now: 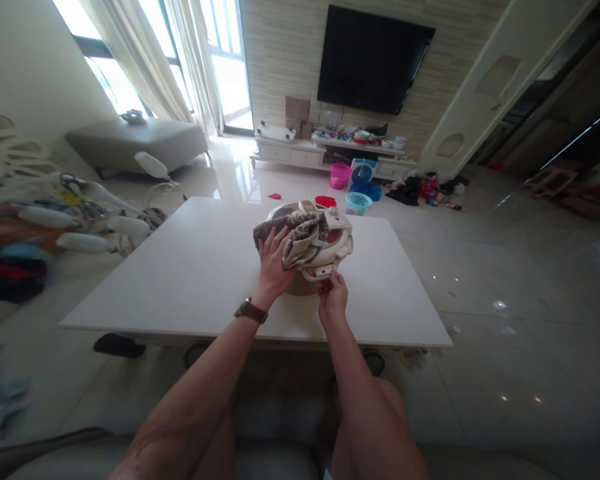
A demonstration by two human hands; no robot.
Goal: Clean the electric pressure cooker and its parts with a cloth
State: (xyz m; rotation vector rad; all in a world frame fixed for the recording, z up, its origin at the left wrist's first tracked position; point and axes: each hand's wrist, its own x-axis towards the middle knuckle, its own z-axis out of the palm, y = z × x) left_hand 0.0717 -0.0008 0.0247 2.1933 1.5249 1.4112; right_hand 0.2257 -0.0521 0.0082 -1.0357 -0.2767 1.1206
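Note:
My left hand (pixel 274 259) is wrapped over a patterned grey-brown cloth (pixel 307 240), pressed against a cream-white appliance part (pixel 343 247) that looks like a lid. This part has a rounded plastic frame with an opening in its middle, and it is tilted. My right hand (pixel 333 298) pinches its near edge, by a small projecting latch or handle. Beneath and behind them stands a round pot-like vessel (pixel 300 287) on the white table (pixel 200 267); the cloth and lid-like part hide most of it.
Beyond the table, a pink basket (pixel 340 176), a light-blue basket (pixel 358 203) and a red basin (pixel 325 201) are on the floor. A low cabinet (pixel 300 155) bears clutter under a television (pixel 375 60). A multi-armed lamp (pixel 100 200) stands at the left.

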